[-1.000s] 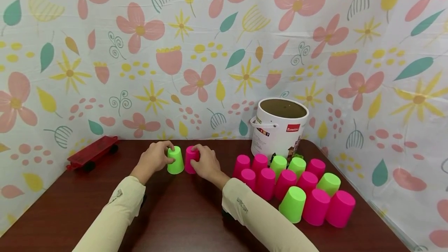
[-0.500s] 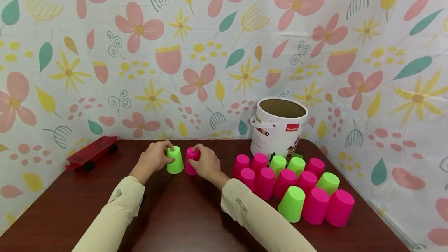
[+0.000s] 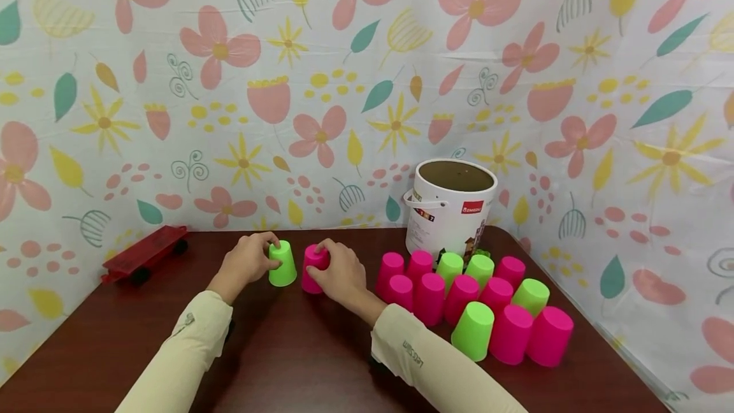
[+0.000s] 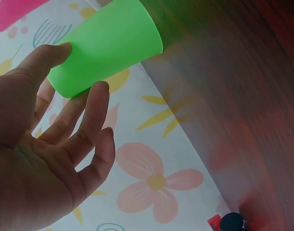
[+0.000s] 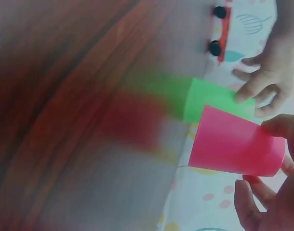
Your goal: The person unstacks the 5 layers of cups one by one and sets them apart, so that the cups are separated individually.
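A green cup (image 3: pixel 283 266) stands upside down on the table, and my left hand (image 3: pixel 248 261) holds it near its top from the left. In the left wrist view the thumb (image 4: pixel 55 54) and fingers touch the closed end of the green cup (image 4: pixel 108 45). To its right, a pink cup (image 3: pixel 312 276) is upside down, pinched by my right hand (image 3: pixel 343 276). The right wrist view shows the right thumb on one side of the pink cup (image 5: pixel 233 144) and fingers on the other. A small gap separates the two cups.
Several upside-down pink cups (image 3: pixel 429 301) and green cups (image 3: pixel 473 331) are grouped on the table (image 3: pixel 298 362) at the right. Behind them stands a white bucket (image 3: pixel 436 228) with a handle. A red skateboard-like toy (image 3: pixel 143 253) lies at the back left, near the patterned cloth (image 3: pixel 321 164).
My right hand has drawn the pink cup slightly toward me and away from the green one, widening the gap. The left hand keeps its hold on the green cup. The head view has shifted slightly.
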